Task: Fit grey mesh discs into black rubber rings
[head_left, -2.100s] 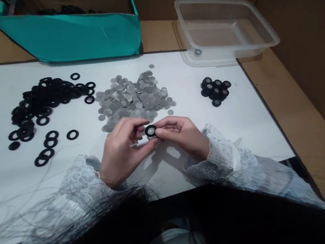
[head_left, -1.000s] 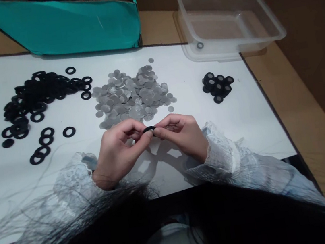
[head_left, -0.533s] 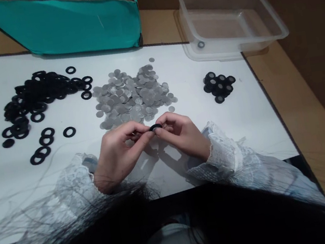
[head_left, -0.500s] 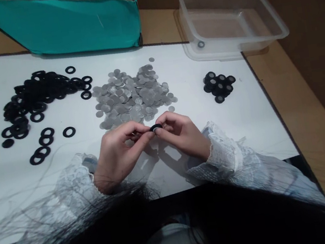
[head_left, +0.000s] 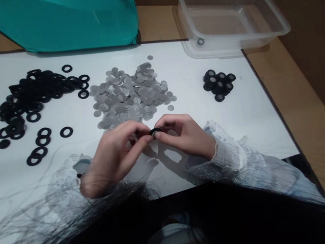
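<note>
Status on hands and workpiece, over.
Left hand and right hand pinching black round ring together. Silver metallic-looking discs piled just beyond. Fingers partly cover ring.

On the board (head_left: 242, 126), a heap of rings (head_left: 44, 88) is spread at the left, with loose rings (head_left: 66, 132) scattered in front. A pile of discs (head_left: 131, 98) is set in the middle. A cluster of filled rings (head_left: 219, 85) is placed at the right, with a tub (head_left: 259, 36) put behind. A box (head_left: 68, 26) is stood behind the heap and pile.
</note>
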`<state>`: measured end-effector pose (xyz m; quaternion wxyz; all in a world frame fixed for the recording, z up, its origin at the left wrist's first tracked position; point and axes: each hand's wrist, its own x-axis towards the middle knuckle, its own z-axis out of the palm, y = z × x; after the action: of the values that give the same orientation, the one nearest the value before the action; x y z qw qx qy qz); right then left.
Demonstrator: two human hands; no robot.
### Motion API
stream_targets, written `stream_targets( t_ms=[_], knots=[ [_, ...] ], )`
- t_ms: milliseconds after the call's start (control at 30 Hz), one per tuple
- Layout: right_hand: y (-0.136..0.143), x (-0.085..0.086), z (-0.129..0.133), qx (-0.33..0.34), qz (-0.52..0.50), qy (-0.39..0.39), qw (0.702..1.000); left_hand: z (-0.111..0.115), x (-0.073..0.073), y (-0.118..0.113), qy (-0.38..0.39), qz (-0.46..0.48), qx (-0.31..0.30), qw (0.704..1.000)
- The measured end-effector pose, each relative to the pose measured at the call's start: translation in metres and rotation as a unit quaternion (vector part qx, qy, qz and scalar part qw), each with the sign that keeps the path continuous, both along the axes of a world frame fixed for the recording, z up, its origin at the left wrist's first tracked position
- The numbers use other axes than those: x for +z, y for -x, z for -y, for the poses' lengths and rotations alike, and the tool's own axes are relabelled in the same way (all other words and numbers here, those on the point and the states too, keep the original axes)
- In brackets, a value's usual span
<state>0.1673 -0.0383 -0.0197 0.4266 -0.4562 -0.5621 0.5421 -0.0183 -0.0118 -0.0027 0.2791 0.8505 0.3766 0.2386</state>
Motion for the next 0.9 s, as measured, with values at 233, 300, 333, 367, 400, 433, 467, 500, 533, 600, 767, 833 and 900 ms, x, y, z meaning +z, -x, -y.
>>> stream_targets(
  t_ms=[233,300,333,367,400,433,467,500,533,600,767,833,900],
  knots=[
    [0.003,-0.002,0.000,0.031,-0.059,0.095,0.993,0.008,-0.013,-0.005,-0.167,-0.022,0.007,0.986],
    [0.003,-0.002,-0.001,0.027,-0.072,0.115,0.990,0.009,-0.014,-0.006,-0.193,-0.030,0.000,0.981],
    [0.003,-0.002,-0.001,0.023,-0.078,0.121,0.989,0.009,-0.015,-0.006,-0.207,-0.033,0.000,0.978],
    [0.004,-0.002,-0.001,0.020,-0.082,0.125,0.989,0.009,-0.015,-0.006,-0.221,-0.035,0.004,0.975],
    [0.004,-0.002,-0.001,0.019,-0.085,0.125,0.988,0.009,-0.015,-0.006,-0.235,-0.038,0.009,0.971],
    [0.004,-0.002,-0.001,0.020,-0.088,0.123,0.988,0.009,-0.015,-0.007,-0.249,-0.039,0.014,0.968],
    [0.004,-0.002,-0.001,0.022,-0.089,0.119,0.989,0.009,-0.015,-0.007,-0.260,-0.042,0.015,0.964],
    [0.003,-0.002,-0.001,0.025,-0.088,0.115,0.989,0.009,-0.015,-0.007,-0.268,-0.044,0.013,0.962],
    [0.003,-0.002,-0.001,0.027,-0.083,0.111,0.990,0.008,-0.014,-0.007,-0.273,-0.046,0.007,0.961],
    [0.001,-0.002,-0.002,0.032,-0.065,0.107,0.992,0.007,-0.012,-0.008,-0.274,-0.046,-0.011,0.960],
    [-0.003,-0.002,-0.003,0.055,-0.045,0.132,0.989,0.005,-0.007,-0.009,-0.288,-0.043,-0.040,0.956],
    [-0.004,-0.001,-0.004,0.062,-0.050,0.145,0.986,0.005,-0.006,-0.008,-0.292,-0.040,-0.050,0.954],
    [-0.004,0.000,-0.004,0.063,-0.052,0.155,0.984,0.005,-0.006,-0.008,-0.289,-0.040,-0.060,0.955]
  ],
)
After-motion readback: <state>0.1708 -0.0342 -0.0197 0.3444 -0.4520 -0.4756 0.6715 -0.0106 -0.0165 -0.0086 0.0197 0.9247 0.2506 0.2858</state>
